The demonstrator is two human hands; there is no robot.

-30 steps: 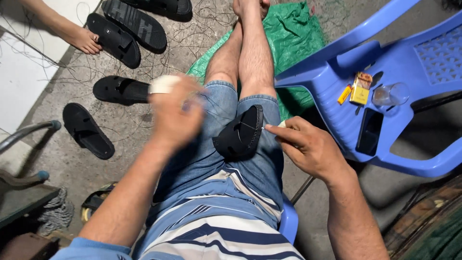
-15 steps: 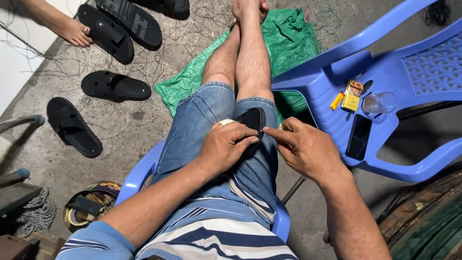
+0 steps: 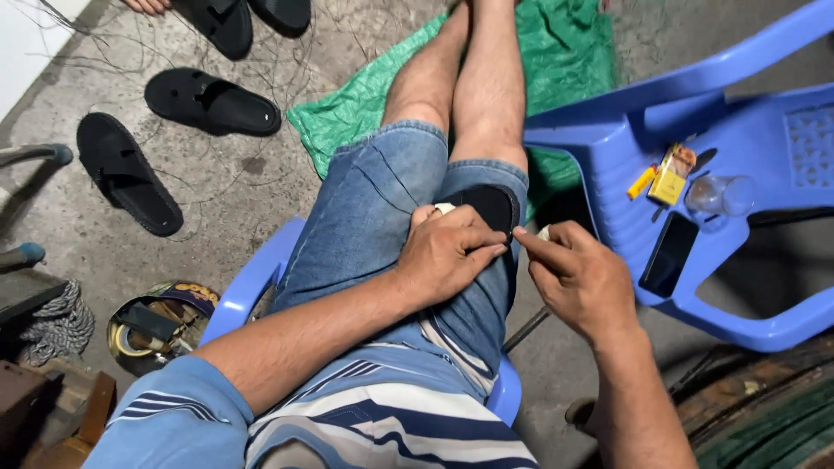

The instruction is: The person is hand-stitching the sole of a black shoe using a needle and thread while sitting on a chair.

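Observation:
I sit on a blue plastic chair (image 3: pixel 252 291) with my legs stretched out, wearing denim shorts. A black pad (image 3: pixel 493 207) lies on my right thigh near the knee. My left hand (image 3: pixel 447 256) rests on the thigh and presses the pad's near edge, with a small white object under its fingers. My right hand (image 3: pixel 578 278) is beside it, thumb and fingers pinched together on something small and pale at the pad's right edge. What runs between the two hands is too thin to make out.
A second blue plastic chair (image 3: pixel 695 165) lies on its side to my right, carrying a black phone (image 3: pixel 667 254), a yellow pack (image 3: pixel 671 178), a lighter and a small glass (image 3: pixel 717 195). Black sandals (image 3: pixel 213 102) and a green sheet (image 3: pixel 556 52) lie on the concrete floor. Tools sit lower left.
My left hand came down from in front of me onto the thigh and now presses the black pad. The right hand has stayed pinched beside it.

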